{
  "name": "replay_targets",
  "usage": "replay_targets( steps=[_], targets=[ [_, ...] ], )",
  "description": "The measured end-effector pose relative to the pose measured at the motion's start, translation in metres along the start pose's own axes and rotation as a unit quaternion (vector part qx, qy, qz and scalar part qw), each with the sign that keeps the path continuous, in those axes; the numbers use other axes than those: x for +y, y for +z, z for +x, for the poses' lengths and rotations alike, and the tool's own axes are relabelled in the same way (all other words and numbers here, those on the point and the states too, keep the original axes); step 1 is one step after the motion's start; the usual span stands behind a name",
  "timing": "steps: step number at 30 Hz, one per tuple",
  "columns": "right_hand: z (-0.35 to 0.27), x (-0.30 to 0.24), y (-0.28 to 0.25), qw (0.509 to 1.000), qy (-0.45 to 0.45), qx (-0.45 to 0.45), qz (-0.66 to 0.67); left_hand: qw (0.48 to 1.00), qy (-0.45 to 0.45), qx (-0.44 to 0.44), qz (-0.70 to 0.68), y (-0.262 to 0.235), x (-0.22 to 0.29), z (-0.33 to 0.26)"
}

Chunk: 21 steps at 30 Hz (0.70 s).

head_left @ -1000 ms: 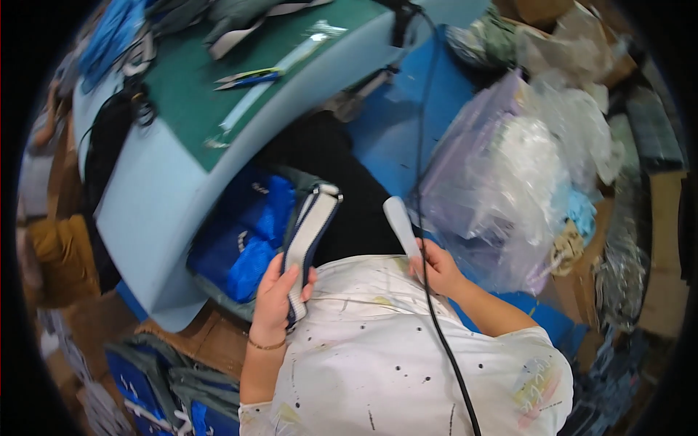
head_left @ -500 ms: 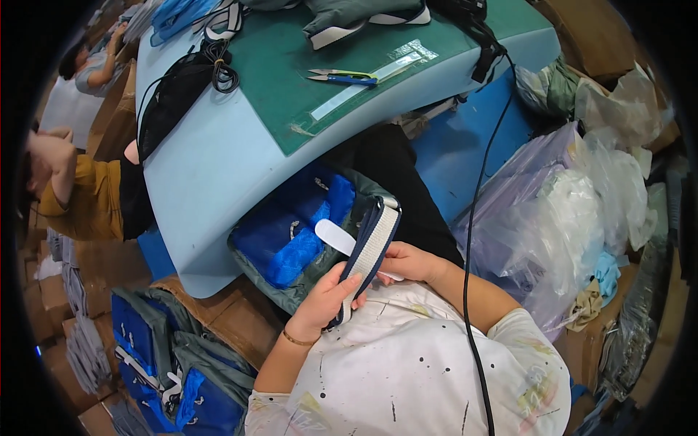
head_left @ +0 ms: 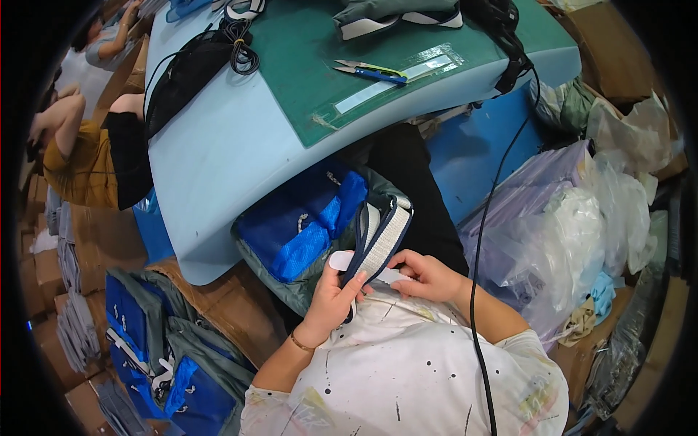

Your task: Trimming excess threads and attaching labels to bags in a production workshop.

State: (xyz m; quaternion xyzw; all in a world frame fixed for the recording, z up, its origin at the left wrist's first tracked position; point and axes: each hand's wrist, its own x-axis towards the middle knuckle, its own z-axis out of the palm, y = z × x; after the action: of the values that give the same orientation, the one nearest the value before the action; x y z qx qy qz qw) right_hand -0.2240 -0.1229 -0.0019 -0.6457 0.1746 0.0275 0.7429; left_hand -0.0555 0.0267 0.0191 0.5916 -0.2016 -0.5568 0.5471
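My left hand (head_left: 327, 304) is closed around a navy webbing strap (head_left: 386, 240) with a white centre band, bent into a loop. A white strip (head_left: 339, 259) passes behind the strap, its rounded end showing on the left. At its other end, my right hand (head_left: 430, 279) pinches the strip between thumb and fingers, right of the strap. The strap rises from a grey-green bag (head_left: 294, 296) with blue pouches (head_left: 302, 251), which lies on my lap below the table edge. Part of the strip is hidden by the strap and my fingers.
The table (head_left: 196, 196) has a green mat (head_left: 305, 109) with thread snips (head_left: 372, 71). More blue and grey bags (head_left: 182, 363) sit at lower left beside a cardboard box (head_left: 218, 312). A black cable (head_left: 476, 291) hangs across my right side. Plastic bags (head_left: 574, 225) are piled right; another person (head_left: 87, 163) sits left.
My right hand has moved right, away from the strap, drawing the white strip with it; less of its rounded left end shows. The view has shifted slightly.
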Motion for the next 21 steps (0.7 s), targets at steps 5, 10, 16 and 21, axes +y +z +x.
replay_targets(
  steps=[5,10,16,21],
  targets=[
    [-0.012,-0.006,0.013,0.983,-0.077,0.084,-0.146,0.999,0.033,0.008,0.025,0.004,0.003,-0.004],
    [-0.002,-0.023,0.013,0.988,-0.141,-0.047,-0.050,0.963,0.138,0.022,0.228,0.003,0.006,-0.005],
    [0.011,-0.023,0.029,0.957,-0.200,0.045,-0.206,0.896,0.195,-0.004,0.400,0.003,0.007,-0.010],
    [0.019,-0.026,0.038,0.930,-0.268,0.133,-0.216,0.903,0.177,0.011,0.392,0.004,0.011,-0.012]
  ],
)
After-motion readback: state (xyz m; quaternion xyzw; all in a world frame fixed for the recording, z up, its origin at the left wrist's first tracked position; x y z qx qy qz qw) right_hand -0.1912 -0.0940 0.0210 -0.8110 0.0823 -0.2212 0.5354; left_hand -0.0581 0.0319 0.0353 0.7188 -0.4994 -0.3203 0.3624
